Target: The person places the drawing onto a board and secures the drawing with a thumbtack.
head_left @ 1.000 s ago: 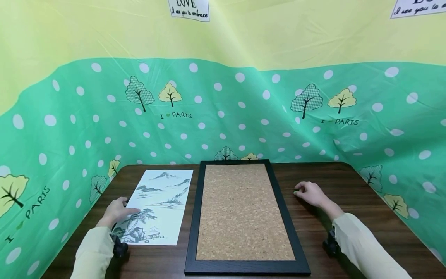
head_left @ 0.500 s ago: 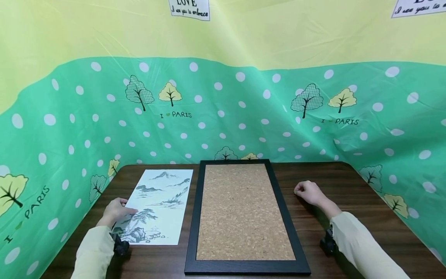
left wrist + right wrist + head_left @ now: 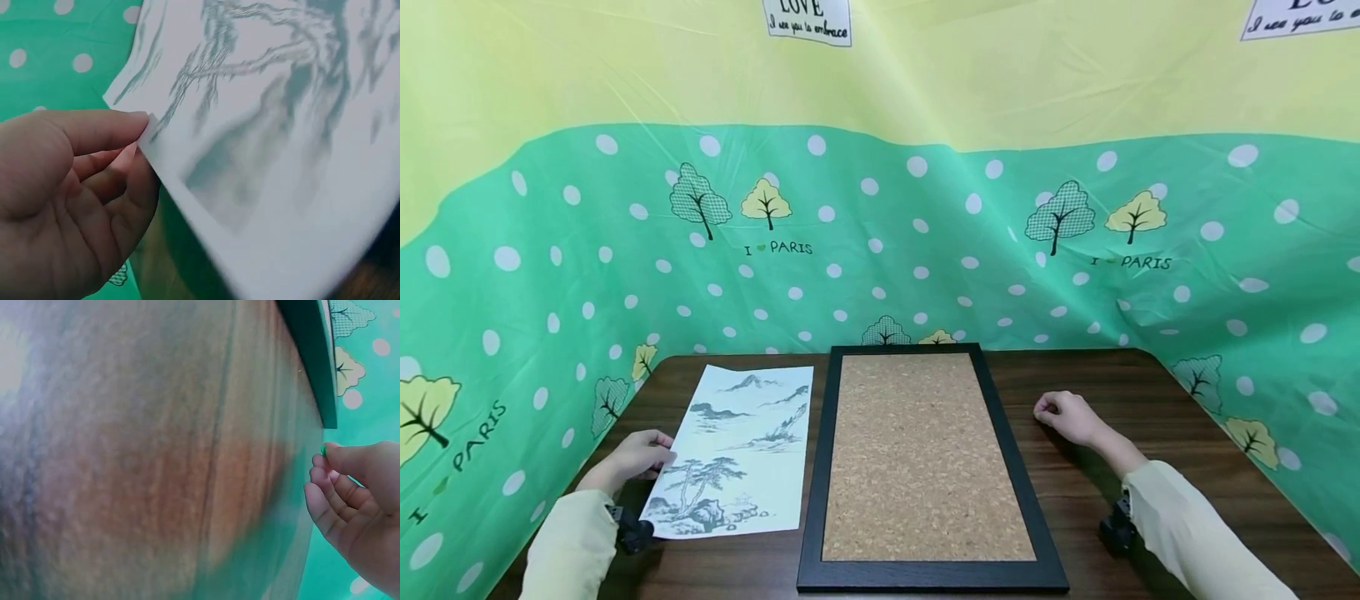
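Observation:
A white paper sheet [image 3: 730,450] printed with a grey-green landscape of mountains and pine trees is at the left of the table. My left hand [image 3: 634,457] pinches its left edge between thumb and fingers; in the left wrist view that edge of the sheet [image 3: 262,144] is lifted. In the middle lies a cork board [image 3: 925,458] with a black frame. My right hand [image 3: 1073,419] is over the table to the board's right. Seen from the right wrist, its thumb and forefinger pinch a tiny green object [image 3: 324,450], mostly hidden by the fingertips.
Brown wood-grain table [image 3: 1120,375] lies under everything. A green and yellow dotted curtain [image 3: 880,233] hangs close behind its far edge and along both sides. The board's raised frame [image 3: 315,362] shows at the upper right of the right wrist view.
My left hand has drawn back slightly left, from thumb on the sheet to pinching its edge. The sheet has come up off the table and shifted a little left. My right hand barely moves.

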Demonstrator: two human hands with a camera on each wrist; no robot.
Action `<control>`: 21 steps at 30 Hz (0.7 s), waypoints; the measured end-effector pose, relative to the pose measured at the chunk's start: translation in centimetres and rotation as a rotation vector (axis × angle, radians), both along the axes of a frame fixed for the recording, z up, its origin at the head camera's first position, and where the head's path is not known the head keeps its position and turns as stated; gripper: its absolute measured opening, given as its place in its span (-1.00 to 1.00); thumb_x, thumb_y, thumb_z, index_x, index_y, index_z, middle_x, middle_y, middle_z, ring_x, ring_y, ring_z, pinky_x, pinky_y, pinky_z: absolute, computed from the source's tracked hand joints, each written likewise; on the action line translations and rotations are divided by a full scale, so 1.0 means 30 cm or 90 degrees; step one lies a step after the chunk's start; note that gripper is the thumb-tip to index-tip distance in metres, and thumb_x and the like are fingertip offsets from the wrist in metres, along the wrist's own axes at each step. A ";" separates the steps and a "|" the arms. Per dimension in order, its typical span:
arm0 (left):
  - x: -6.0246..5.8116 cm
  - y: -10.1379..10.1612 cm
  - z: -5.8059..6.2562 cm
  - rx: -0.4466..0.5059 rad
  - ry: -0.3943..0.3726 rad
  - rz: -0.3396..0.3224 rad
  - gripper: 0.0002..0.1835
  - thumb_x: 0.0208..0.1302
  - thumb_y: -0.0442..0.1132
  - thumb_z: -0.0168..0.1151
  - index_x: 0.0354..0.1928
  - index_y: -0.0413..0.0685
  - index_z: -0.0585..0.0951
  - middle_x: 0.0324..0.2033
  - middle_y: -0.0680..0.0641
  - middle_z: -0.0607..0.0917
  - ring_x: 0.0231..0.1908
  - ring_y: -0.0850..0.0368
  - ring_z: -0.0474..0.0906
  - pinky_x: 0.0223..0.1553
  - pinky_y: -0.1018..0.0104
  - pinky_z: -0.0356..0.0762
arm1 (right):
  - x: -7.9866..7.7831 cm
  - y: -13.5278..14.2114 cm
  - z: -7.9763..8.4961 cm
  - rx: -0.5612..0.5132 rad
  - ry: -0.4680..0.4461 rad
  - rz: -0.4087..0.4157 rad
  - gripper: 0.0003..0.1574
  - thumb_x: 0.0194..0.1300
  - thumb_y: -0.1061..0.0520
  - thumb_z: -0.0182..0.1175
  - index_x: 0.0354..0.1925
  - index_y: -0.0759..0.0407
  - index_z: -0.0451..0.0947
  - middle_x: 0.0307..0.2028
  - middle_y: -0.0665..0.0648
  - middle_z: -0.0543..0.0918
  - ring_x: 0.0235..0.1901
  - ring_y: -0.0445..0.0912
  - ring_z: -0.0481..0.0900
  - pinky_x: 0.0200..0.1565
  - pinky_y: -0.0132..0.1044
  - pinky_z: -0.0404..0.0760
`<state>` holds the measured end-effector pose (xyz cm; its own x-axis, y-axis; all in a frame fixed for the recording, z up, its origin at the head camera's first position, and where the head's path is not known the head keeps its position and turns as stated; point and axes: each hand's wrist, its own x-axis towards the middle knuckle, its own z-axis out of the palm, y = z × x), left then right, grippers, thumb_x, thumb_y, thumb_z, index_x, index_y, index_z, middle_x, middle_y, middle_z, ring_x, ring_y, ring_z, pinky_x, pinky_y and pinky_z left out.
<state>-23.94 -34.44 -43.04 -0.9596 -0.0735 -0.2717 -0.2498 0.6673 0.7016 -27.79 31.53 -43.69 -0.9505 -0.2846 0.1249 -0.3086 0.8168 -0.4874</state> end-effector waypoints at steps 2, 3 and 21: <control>0.003 -0.004 0.006 0.015 -0.001 -0.005 -0.73 0.13 -0.37 0.09 -0.17 -0.45 0.40 -0.40 -0.17 0.56 -0.43 0.07 0.49 -0.42 0.23 0.48 | 0.003 -0.004 0.009 -0.005 -0.007 0.002 -0.91 0.20 0.35 0.09 -0.39 0.33 0.53 -0.51 0.06 0.53 -0.53 -0.14 0.38 -0.49 -0.31 0.40; 0.003 -0.005 0.008 0.022 0.001 -0.006 -0.72 0.14 -0.36 0.09 -0.16 -0.45 0.40 -0.41 -0.16 0.58 -0.44 0.08 0.50 -0.42 0.22 0.48 | 0.006 -0.006 0.013 -0.008 -0.012 0.004 -0.91 0.20 0.35 0.09 -0.38 0.33 0.54 -0.51 0.06 0.53 -0.53 -0.14 0.38 -0.50 -0.31 0.40; 0.001 -0.078 0.054 0.161 0.061 -0.057 -0.55 0.18 -0.22 0.20 -0.05 -0.45 0.37 -0.37 -0.04 0.66 -0.42 0.15 0.57 -0.40 0.23 0.54 | 0.014 0.000 0.038 -0.021 -0.012 0.030 -0.90 0.18 0.34 0.10 -0.39 0.30 0.56 -0.51 0.05 0.54 -0.53 -0.19 0.38 -0.51 -0.36 0.40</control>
